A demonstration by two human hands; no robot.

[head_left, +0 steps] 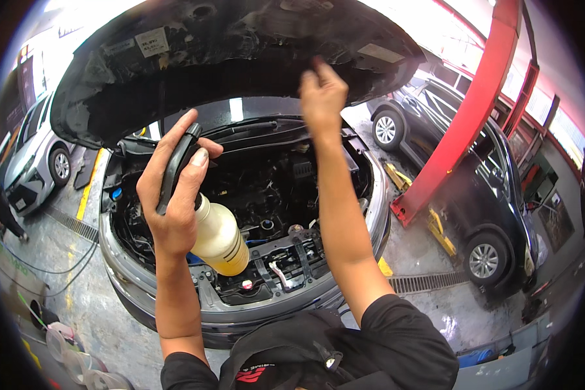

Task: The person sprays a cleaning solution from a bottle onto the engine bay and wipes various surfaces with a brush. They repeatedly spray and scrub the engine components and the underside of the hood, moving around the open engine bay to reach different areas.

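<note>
My left hand (175, 195) is wrapped round the black trigger head of a spray bottle (218, 235), with the fingers and thumb closed about it. The bottle's body is translucent, with yellow liquid at the bottom, and it tilts above the front of an engine bay (266, 195). Higher up and to the right, my right hand (324, 97) is raised before the underside of the raised black hood (240, 71). Its fingers look curled and are slightly blurred; what they hold, if anything, cannot be made out.
The car's front bumper (240, 323) lies close to my body. To the right stand a red lift post (465, 123) with yellow lift arms (441, 233) and a dark car (481, 201). A silver car (36, 156) is at left, near hoses (62, 268) on the floor.
</note>
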